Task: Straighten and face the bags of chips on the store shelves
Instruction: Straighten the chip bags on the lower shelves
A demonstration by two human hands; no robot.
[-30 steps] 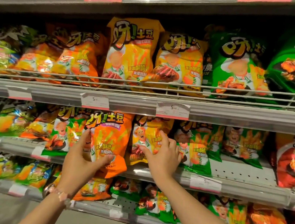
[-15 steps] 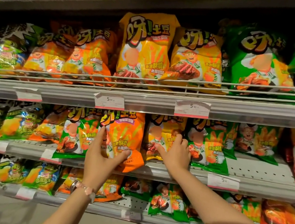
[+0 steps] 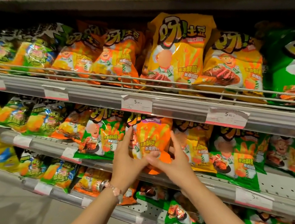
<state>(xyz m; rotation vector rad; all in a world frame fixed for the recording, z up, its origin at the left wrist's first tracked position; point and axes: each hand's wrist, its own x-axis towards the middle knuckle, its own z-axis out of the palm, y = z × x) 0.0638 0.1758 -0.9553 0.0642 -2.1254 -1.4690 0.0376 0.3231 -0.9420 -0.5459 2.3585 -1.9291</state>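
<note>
At the middle shelf [image 3: 171,180], both hands grip one orange chip bag [image 3: 150,137] by its lower edges. Left hand [image 3: 127,158] has its thumb on the front and fingers up the bag's left side; right hand [image 3: 172,161] clasps the bag's right side. Green bag [image 3: 101,135] sits at nine o'clock, yellow bag [image 3: 194,149] at three o'clock. Price tag [image 3: 137,103] hangs at twelve o'clock.

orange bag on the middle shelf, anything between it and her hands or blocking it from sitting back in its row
Nothing visible separates them: the left hand and right hand both hold the orange bag directly. It sits squeezed between the green bag and the yellow bag; the space behind it is hidden.
</note>
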